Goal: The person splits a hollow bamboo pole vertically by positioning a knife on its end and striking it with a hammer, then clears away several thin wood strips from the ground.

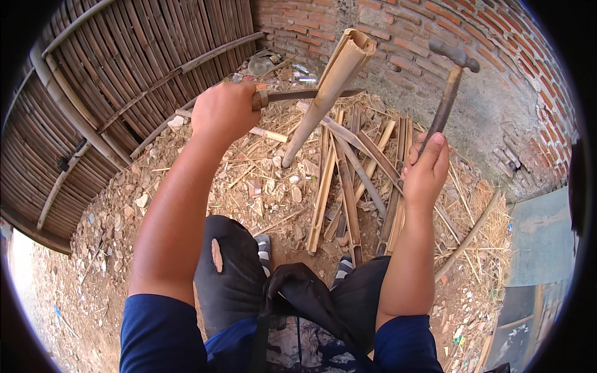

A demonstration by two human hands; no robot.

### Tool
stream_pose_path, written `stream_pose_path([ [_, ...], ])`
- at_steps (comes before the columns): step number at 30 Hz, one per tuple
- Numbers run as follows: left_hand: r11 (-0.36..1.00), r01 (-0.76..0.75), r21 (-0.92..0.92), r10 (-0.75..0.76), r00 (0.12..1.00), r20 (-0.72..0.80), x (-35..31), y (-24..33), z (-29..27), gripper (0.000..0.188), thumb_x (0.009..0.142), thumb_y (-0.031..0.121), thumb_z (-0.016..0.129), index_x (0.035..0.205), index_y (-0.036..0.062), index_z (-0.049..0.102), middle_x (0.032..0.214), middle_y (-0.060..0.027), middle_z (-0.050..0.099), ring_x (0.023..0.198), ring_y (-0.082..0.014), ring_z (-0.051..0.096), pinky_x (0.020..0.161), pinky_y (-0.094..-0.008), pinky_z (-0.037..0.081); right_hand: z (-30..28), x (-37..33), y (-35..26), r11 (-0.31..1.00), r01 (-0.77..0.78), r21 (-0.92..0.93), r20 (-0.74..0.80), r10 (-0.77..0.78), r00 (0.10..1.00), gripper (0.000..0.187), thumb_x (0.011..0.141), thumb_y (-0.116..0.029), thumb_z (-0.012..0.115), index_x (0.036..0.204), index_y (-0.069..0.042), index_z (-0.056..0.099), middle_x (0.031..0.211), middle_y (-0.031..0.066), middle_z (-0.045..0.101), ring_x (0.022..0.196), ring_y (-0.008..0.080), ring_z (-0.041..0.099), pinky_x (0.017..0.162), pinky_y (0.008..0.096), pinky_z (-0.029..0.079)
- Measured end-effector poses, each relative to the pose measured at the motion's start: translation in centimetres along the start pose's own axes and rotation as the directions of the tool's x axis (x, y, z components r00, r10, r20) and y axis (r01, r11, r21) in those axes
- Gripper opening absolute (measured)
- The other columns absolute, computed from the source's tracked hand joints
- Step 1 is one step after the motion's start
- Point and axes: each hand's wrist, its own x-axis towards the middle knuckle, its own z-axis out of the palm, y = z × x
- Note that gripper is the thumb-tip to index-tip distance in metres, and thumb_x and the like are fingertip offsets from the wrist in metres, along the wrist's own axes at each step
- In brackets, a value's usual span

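My left hand [224,113] is closed round the wooden handle of a long knife [291,96]. Its dark blade lies crosswise at the upper part of a bamboo pole [310,118], and the tip shows past the pole's right side. The pole stands tilted, its hollow, split top leaning to the right and its lower end on the ground. Raised to the right, my right hand [426,166] grips a hammer [446,99] by the handle, the metal head up and apart from the knife. How deep the blade sits in the bamboo is hard to see.
Several split bamboo lengths [349,205] lie in a heap before my feet. Rubble and straw [485,242] cover the ground. A brick wall [410,37] rises behind, a bamboo-slat wall [155,46] stands at the left, and grey-blue sheets [542,236] lean at the right.
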Motion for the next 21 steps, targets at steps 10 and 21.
stream_pose_path([
  [10, 1.0, 0.003, -0.001, -0.003, 0.999, 0.035, 0.1, 0.6, -0.6, 0.027, 0.081, 0.026, 0.074, 0.105, 0.0126, 0.074, 0.097, -0.0107, 0.075, 0.091, -0.0316, 0.073, 0.082, -0.0443, 0.059, 1.0, 0.4, 4.8, 0.824, 0.155, -0.545, 0.271, -0.002, 0.963, 0.047, 0.11, -0.043, 0.045, 0.102, 0.0, 0.062, 0.067, 0.0132, 0.058, 0.063, 0.0263, 0.06, 0.061, 0.0388, 0.045],
  [21, 1.0, -0.022, 0.007, 0.023, 0.999, -0.039, 0.9, 0.7, 0.2, 0.02, 0.082, 0.028, 0.074, 0.094, 0.0131, 0.07, 0.089, -0.0076, 0.072, 0.087, -0.0322, 0.071, 0.077, -0.0464, 0.058, 1.8, -0.3, 6.7, 0.696, 0.319, -0.644, 0.363, -0.088, 0.927, 0.047, 0.111, -0.043, 0.045, 0.102, 0.001, 0.059, 0.072, 0.0085, 0.061, 0.063, 0.0216, 0.059, 0.059, 0.0395, 0.046],
])
